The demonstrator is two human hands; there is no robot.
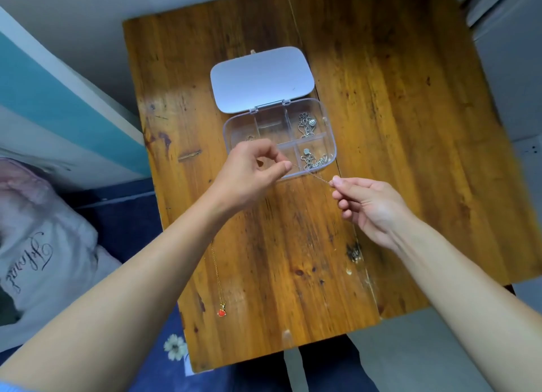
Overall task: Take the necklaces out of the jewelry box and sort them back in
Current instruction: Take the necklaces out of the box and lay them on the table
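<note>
Open jewelry box (pixel 330 133) sits mid-table (pixel 396 157), lid (pixel 261 79) lying flat behind it; necklaces (pixel 308 126) in its right compartments; pendant necklace (pixel 219 286) near front-left edge.

One head view, looking steeply down.
We look from above the table's (pixel 366 127) near edge, close over both forearms, with the far edge toward the top and floor beyond the corners.

Bedroom: pillow (pixel 44 245), bedding (pixel 140 230) beside wooden table (pixel 381 127)
</note>
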